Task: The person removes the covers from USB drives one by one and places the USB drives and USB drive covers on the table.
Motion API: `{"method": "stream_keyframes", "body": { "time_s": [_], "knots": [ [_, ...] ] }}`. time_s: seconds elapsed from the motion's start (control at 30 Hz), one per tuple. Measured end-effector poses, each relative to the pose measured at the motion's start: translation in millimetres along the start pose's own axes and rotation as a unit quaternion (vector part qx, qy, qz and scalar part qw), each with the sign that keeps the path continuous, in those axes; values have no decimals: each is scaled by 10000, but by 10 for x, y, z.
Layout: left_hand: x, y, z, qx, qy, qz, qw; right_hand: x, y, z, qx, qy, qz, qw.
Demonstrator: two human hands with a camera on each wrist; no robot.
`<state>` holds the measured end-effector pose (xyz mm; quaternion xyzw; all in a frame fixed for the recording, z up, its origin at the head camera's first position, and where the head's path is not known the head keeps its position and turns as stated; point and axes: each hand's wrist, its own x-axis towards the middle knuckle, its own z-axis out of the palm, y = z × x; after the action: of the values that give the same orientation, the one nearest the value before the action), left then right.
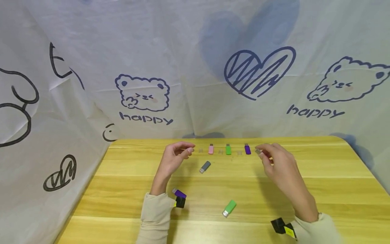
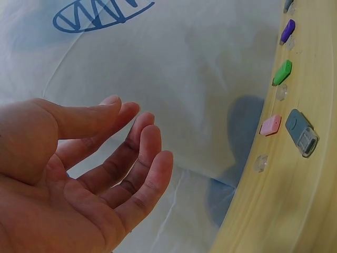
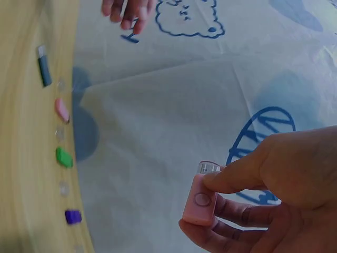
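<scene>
My right hand (image 1: 281, 166) is raised over the right part of the table, pinching a pink USB stick (image 3: 198, 203) with a clear cap between thumb and fingers. The head view mostly hides that stick behind the hand. My left hand (image 1: 173, 158) hovers at the left end of a row, its fingers loosely bent around nothing. In this row lie a pink USB stick (image 1: 211, 149), a green USB stick (image 1: 228, 149) and a purple USB stick (image 1: 247, 149), with small clear pieces (image 2: 282, 92) between them. A grey USB stick (image 1: 205, 167) lies just in front.
Closer to me, a second purple stick (image 1: 179, 193) lies beside the left sleeve (image 1: 156, 213), and a second green stick (image 1: 229, 208) lies mid-table. The wooden table (image 1: 122, 189) ends at a hanging printed cloth (image 1: 195, 67) behind the row.
</scene>
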<state>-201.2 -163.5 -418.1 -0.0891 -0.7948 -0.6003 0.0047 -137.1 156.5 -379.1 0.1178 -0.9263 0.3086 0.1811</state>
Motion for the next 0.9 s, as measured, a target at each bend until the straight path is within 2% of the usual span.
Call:
{"method": "stream_keyframes", "body": {
  "time_s": [0.23,0.43,0.6,0.9],
  "knots": [
    [-12,19,9,17,-116,-35,9999,98,-187,89,810,-98,114,9966],
    [-38,24,-8,-37,-68,-57,10000,189,-334,218,1287,-60,96,9916],
    [-36,38,4,-24,-100,-16,9999,212,-373,346,1577,55,10,9875],
    [-31,120,43,-46,-218,219,9995,208,-392,484,2320,91,193,9725]
  ]
}}
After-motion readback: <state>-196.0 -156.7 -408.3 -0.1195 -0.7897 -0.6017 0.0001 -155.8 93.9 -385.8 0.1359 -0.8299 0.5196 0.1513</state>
